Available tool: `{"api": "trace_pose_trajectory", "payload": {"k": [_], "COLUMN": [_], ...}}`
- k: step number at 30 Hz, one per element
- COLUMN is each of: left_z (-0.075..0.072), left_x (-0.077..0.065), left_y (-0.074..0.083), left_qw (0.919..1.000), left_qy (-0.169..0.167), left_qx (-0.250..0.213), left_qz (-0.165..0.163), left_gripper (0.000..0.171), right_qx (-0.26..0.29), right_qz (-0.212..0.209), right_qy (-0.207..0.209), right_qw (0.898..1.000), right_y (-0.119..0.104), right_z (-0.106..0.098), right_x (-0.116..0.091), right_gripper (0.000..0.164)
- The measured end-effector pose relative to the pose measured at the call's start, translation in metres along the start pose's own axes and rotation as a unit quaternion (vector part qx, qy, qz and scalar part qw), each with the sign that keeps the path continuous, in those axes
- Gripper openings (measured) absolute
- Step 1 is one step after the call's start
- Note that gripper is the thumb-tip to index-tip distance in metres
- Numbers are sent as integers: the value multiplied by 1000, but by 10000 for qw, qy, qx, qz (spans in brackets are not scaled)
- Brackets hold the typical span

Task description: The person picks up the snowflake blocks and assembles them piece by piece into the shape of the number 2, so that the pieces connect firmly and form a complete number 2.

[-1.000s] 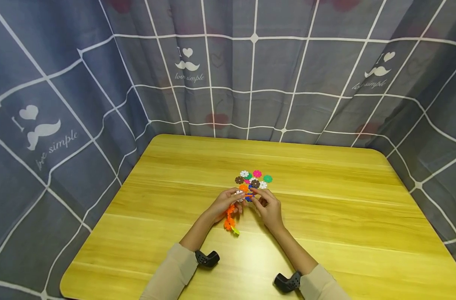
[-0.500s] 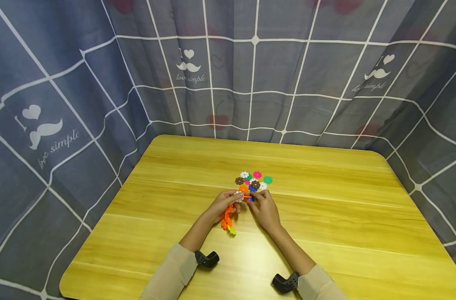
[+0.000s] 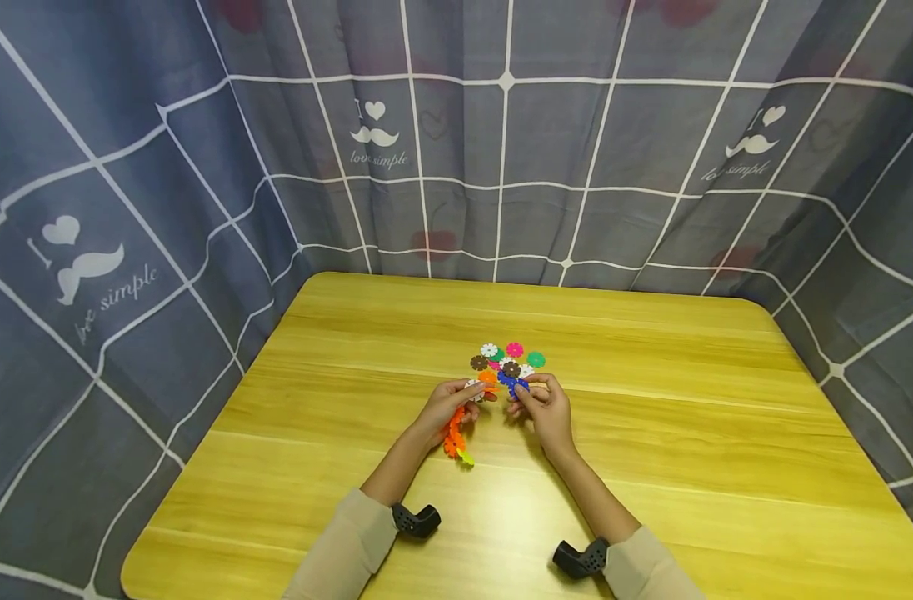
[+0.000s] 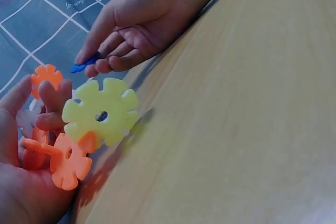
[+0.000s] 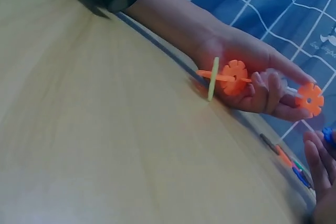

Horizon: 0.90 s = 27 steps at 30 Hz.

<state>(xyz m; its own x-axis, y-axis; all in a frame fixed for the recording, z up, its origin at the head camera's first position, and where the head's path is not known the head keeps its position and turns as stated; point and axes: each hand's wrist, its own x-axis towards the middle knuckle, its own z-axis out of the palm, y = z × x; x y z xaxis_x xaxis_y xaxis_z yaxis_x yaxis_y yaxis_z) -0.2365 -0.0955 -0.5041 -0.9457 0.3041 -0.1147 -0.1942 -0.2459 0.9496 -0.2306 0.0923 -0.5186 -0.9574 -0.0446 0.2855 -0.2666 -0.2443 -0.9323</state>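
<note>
1. Grey-blue checked curtains [image 3: 456, 208] enclose a wood-grain table [image 3: 726, 417]; clock directions follow the head view, with twelve away from the person.
2. Left hand [image 3: 441, 408], fingers curled, holds a chain of notched discs [image 3: 454, 443]; its orange links and yellow disc [image 4: 113, 108] trail toward five o'clock, with a white disc [image 3: 474, 389] and an orange disc [image 4: 46, 80] near the fingertips.
3. Right hand [image 3: 552, 417], at the left's three o'clock, pinches a blue disc [image 3: 515, 387] in a narrow grip, apart from the chain.
4. Joining such pieces probably goes best notch to notch, discs crosswise, with a straight, even push; twisting might loosen other links.
5. Toward two o'clock from the left hand, just beyond the fingertips, loose discs [image 3: 511, 369] could crowd the work; another blue piece [image 3: 504, 377] lies near the held one.
6. Whether the chain's trailing end touches the table cannot be told.
</note>
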Motion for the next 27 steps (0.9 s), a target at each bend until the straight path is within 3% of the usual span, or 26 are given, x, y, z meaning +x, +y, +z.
{"api": "trace_pose_trajectory", "payload": {"k": [6,10,17,27], "left_z": [4,3,12,15], "left_x": [0,1,-11,-13], "left_y": [-2,-2,17,19], "left_qw": [9996,9993,9995,9993], "left_qy": [250,180,-48,-27], "left_qx": [137,336,311,360], "left_qz": [50,47,58,54], "left_gripper": [27,28,31,29], "right_qx": [51,114,35,-104], "right_qz": [-40,-92,-203,-390], "right_qy": [-372,-307,-176,-71], "right_qw": [9993,9994,9996,9992], "right_y": [0,0,-1,0], "right_z": [3,5,7,6], "right_x": [-4,-4,-4,-3], "right_gripper": [33,31,24,24]}}
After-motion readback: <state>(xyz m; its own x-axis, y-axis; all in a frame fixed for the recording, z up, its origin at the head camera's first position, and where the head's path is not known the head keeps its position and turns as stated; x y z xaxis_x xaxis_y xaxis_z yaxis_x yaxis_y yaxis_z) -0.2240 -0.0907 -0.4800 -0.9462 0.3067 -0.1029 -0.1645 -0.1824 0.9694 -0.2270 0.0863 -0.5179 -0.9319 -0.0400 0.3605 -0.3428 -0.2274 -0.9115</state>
